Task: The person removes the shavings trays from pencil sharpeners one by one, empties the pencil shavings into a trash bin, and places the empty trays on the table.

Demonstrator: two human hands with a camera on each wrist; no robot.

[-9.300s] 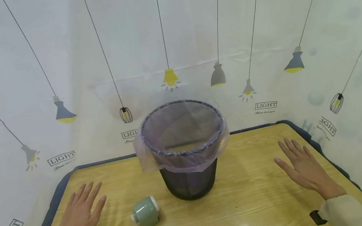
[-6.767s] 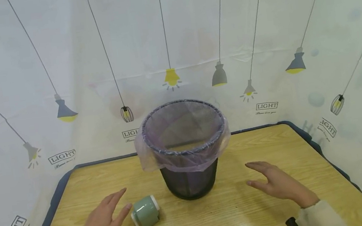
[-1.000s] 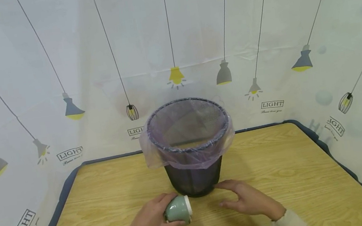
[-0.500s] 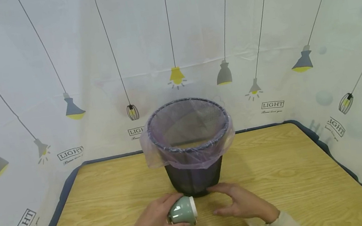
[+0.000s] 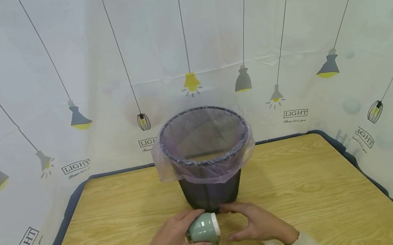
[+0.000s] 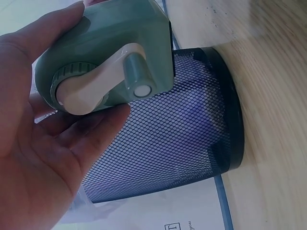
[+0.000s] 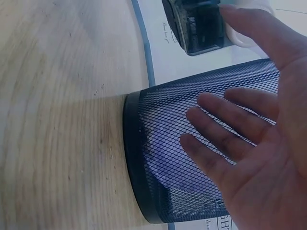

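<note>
My left hand (image 5: 169, 242) grips a green crank pencil sharpener (image 5: 201, 228), raised over the table in front of the bin. In the left wrist view its white crank (image 6: 103, 79) with a green knob faces the camera, and my thumb and fingers wrap the body. Its white front end points toward my right hand (image 5: 262, 223), whose fingers are spread and hold nothing. Seen from the right wrist, the sharpener's dark see-through bottom (image 7: 201, 26) shows at the top, with my right thumb (image 7: 254, 24) close to the white front.
Just beyond both hands stands a black mesh bin (image 5: 209, 193), lined with a thin purple bag (image 5: 218, 173) folded over its rim. The wooden table (image 5: 321, 189) ends at dark blue edging (image 5: 70, 209), against a printed lamp-pattern curtain (image 5: 280, 24).
Earlier the sharpener lay on the table at left with both hands empty; my left hand now grips it. Over the last second it has moved slightly right, while my right hand has come left toward it.
</note>
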